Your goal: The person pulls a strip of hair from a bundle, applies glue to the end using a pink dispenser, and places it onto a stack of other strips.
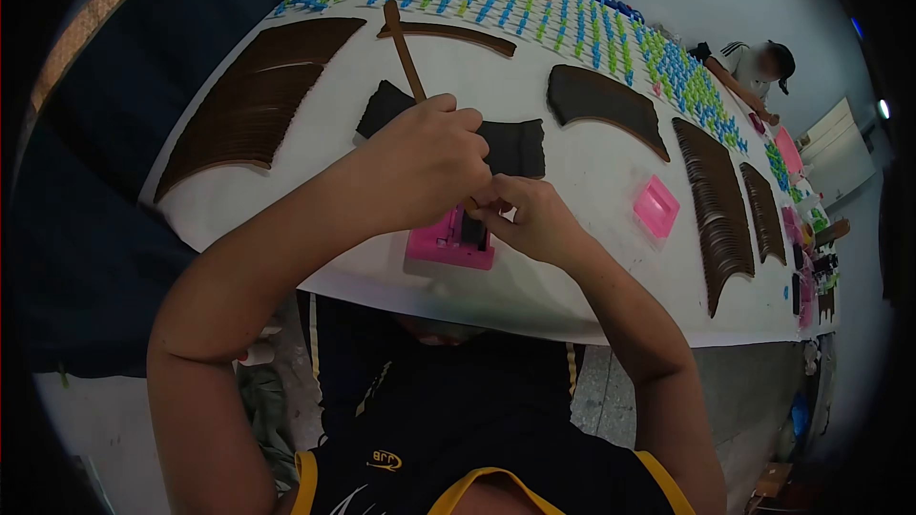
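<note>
A long brown strip [405, 52] sticks up and back from my left hand [437, 157], whose fingers are closed round it. My right hand [525, 215] is pinched close beside it, at the strip's near end, above a pink box-like tool [448, 246] at the table's front edge. What the right fingertips hold is too hidden to name. Behind my hands lie dark strips side by side [515, 146], partly covered by the left hand.
Brown strips lie in rows at the left [258, 86] and right [711, 200]. A dark stack [606, 107] and a pink tray [656, 207] are right of my hands. Blue and green clips [534, 10] line the back. Another person [749, 72] leans over the table's far right.
</note>
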Tool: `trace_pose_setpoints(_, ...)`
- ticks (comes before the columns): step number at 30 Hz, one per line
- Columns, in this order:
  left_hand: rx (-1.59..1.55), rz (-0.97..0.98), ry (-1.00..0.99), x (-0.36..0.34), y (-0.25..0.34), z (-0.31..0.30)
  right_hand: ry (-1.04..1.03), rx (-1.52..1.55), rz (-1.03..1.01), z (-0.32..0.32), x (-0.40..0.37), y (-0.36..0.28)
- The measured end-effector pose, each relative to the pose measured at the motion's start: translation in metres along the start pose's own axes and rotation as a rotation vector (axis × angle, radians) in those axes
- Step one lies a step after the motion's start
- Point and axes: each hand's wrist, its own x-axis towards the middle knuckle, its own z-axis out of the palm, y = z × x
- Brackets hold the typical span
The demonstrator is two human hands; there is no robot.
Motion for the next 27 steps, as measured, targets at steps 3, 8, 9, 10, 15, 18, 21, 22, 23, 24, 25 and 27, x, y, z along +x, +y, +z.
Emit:
trace_pose_setpoints(3, -0.019, -0.007, -0.002, 0.000, -0.001, -0.001, 0.072, 0.052, -0.072, 0.006, 0.000, 0.006)
trace_pose_setpoints(8, -0.018, 0.002, 0.010, -0.001, -0.002, -0.002, 0.069, 0.083, -0.043, 0.009, 0.001, 0.003)
trace_pose_setpoints(9, -0.020, 0.002, 0.009, -0.002, -0.001, -0.002, 0.069, 0.084, -0.041, 0.009, 0.001, 0.002)
trace_pose_setpoints(10, -0.022, -0.006, 0.009, -0.002, -0.001, -0.002, 0.079, 0.088, -0.044, 0.010, 0.001, 0.002)
trace_pose_setpoints(15, -0.044, -0.044, 0.019, -0.014, 0.000, 0.004, 0.062, 0.020, -0.046, 0.007, -0.003, 0.006)
trace_pose_setpoints(18, -0.052, -0.075, 0.014, -0.025, -0.001, 0.015, 0.073, 0.008, -0.085, 0.003, -0.008, 0.006)
trace_pose_setpoints(21, -0.162, -0.063, 0.106, -0.037, 0.000, 0.036, 0.056, -0.040, -0.077, 0.002, -0.015, 0.011)
trace_pose_setpoints(22, -0.188, -0.072, 0.124, -0.040, 0.001, 0.042, 0.053, -0.059, -0.096, 0.000, -0.017, 0.011)
trace_pose_setpoints(23, -0.216, -0.081, 0.142, -0.042, 0.004, 0.048, 0.050, -0.077, -0.114, -0.001, -0.020, 0.011)
trace_pose_setpoints(24, -0.222, -0.075, 0.139, -0.044, 0.006, 0.055, 0.053, -0.076, -0.106, -0.003, -0.021, 0.011)
trace_pose_setpoints(25, -0.248, -0.084, 0.183, -0.044, 0.007, 0.061, 0.046, -0.100, -0.139, -0.006, -0.022, 0.012)
trace_pose_setpoints(27, -0.279, -0.091, 0.227, -0.044, 0.011, 0.067, 0.039, -0.125, -0.168, -0.010, -0.025, 0.013)
